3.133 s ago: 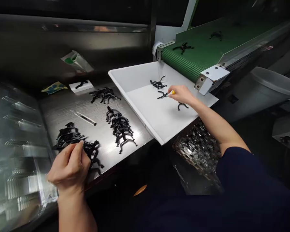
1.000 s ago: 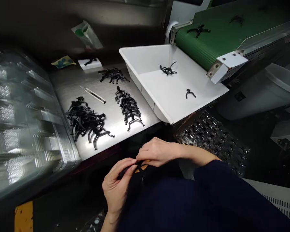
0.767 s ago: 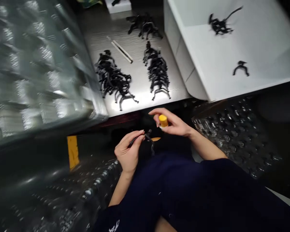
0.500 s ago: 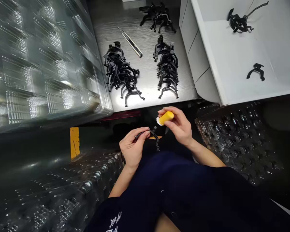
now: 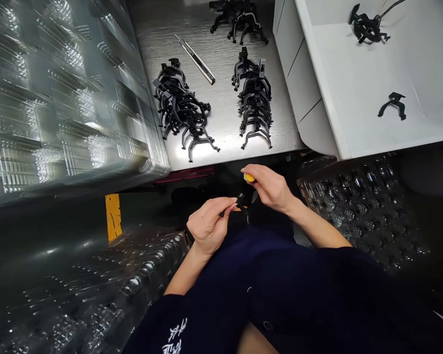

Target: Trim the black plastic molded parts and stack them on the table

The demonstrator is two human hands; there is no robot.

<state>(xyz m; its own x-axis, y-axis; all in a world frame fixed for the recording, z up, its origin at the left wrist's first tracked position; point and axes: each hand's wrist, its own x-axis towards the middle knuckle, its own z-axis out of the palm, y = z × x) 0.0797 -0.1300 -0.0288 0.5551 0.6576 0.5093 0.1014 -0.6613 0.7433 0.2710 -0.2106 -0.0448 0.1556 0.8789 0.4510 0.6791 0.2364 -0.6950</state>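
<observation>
Near my waist, my left hand (image 5: 208,225) is closed, pinching a small black plastic bracket (image 5: 241,199) with curved legs between thumb and fingertips. Part of the bracket is hidden by the fingers, and it blurs into the dark background. Just above and to the right, my right hand (image 5: 273,187) wraps round a short yellow brush (image 5: 248,177) with a whitish, bristly-looking end. Most of the brush is covered by the hand. The brush and the bracket are apart.
Black brackets lie in a left pile (image 5: 182,105) and a right row (image 5: 256,105) on the metal table (image 5: 221,132). A utility knife (image 5: 195,59) lies between them. Clear trays (image 5: 59,98) are stacked left. A white bin (image 5: 358,98) at right holds a few black parts.
My right hand has turned, so that less of the yellow brush shows. My left hand has moved slightly right with the bracket, which has turned. The view has shifted a little.
</observation>
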